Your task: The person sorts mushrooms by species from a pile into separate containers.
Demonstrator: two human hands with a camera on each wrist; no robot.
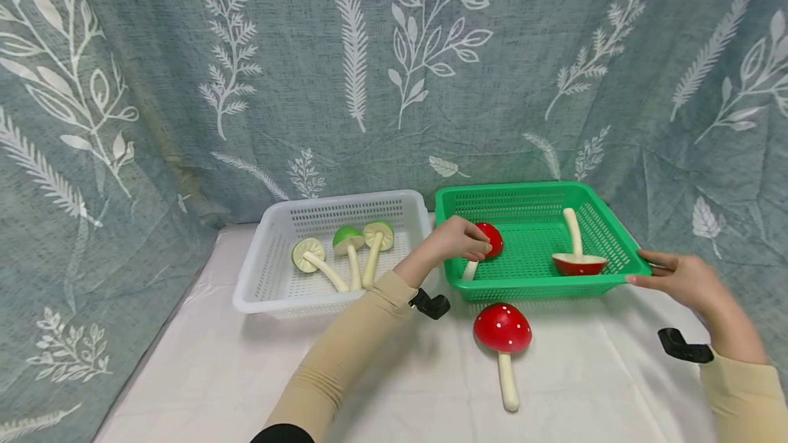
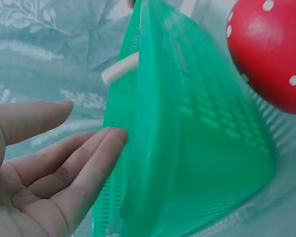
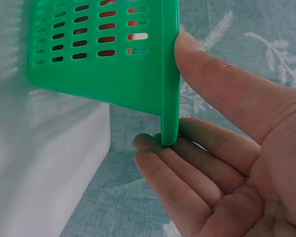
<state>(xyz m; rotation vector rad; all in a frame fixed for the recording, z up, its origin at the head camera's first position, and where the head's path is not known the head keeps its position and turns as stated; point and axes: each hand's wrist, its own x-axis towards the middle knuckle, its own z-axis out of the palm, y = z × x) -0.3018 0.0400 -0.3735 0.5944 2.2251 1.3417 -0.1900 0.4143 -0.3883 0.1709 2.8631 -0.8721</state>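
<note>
Above the left part of the green basket point(image 1: 529, 284) is my left hand point(image 1: 458, 238). It partly covers a red-capped toy mushroom point(image 1: 491, 238) lying inside. In the left wrist view, thumb and fingers stand apart with nothing between them, close to the basket's rim point(image 2: 150, 113). My right hand point(image 1: 683, 279) holds the basket's front right corner; the right wrist view has the thumb against the rim point(image 3: 170, 89) and fingers around its lower edge. Another red mushroom point(image 1: 579, 265) stands cap-down in the basket's right part. A white-spotted red mushroom point(image 1: 503, 329) lies on the table in front.
Left of the green basket stands a white basket point(image 1: 271, 299) with three green-capped mushrooms point(image 1: 348, 241) in it. A white cloth point(image 1: 572, 374) covers the table. Behind the baskets hangs a grey-green curtain point(image 1: 277, 74) with white leaf patterns.
</note>
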